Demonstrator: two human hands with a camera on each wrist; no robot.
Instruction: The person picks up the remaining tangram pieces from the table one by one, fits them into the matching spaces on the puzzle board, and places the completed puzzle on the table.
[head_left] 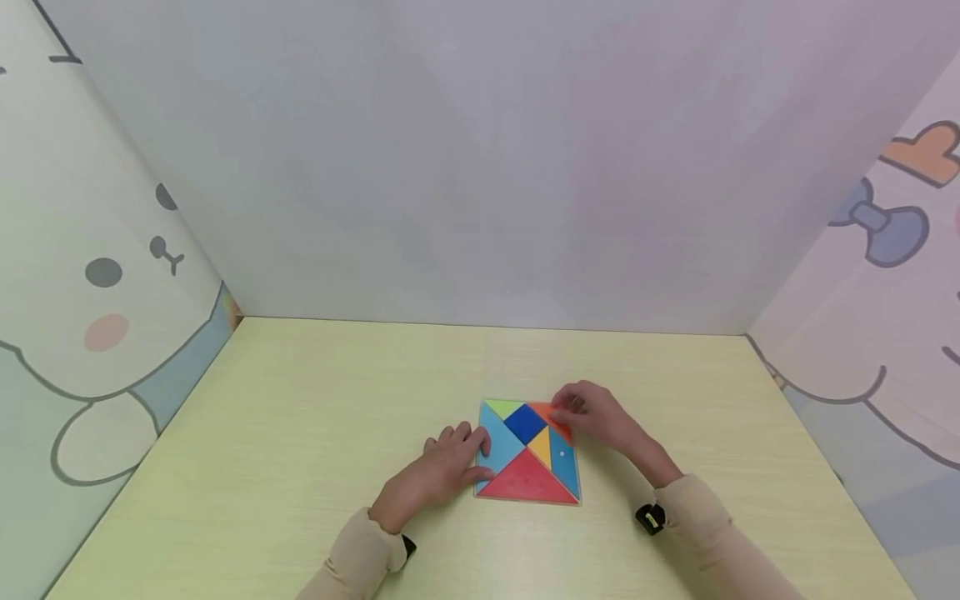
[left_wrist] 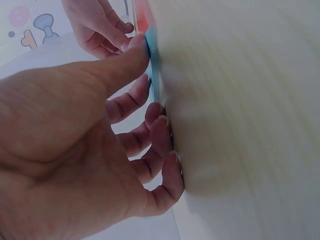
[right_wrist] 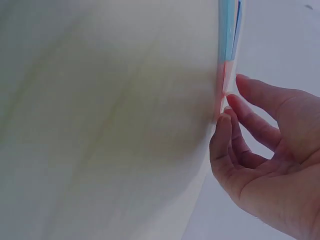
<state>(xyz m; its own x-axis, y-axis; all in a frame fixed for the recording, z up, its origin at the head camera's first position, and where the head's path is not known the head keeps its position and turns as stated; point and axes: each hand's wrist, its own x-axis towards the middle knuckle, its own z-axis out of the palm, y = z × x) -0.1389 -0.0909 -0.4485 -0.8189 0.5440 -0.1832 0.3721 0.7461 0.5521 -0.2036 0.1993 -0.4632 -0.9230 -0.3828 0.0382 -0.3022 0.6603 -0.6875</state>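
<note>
A square tangram puzzle lies flat on the table, its pieces fitted together inside a thin pale rim. The left hand (head_left: 444,468) rests at its left side, thumb and index finger touching the edge by the large light blue triangle (head_left: 498,448); the other fingertips stand on the tabletop. At the far right corner, fingertips of the right hand (head_left: 594,415) touch the orange triangle (head_left: 564,432) and partly cover it, the thumb apart from the fingers. Between the hands are a dark blue square (head_left: 526,424), a yellow triangle (head_left: 542,448) and a large red triangle (head_left: 528,480).
A light green triangle (head_left: 502,408) and a blue parallelogram (head_left: 564,471) complete the pattern's far and right sides. Around it spreads the pale wood-look table (head_left: 300,400). A plain wall (head_left: 480,167) rises behind, with cartoon-printed panels on both sides.
</note>
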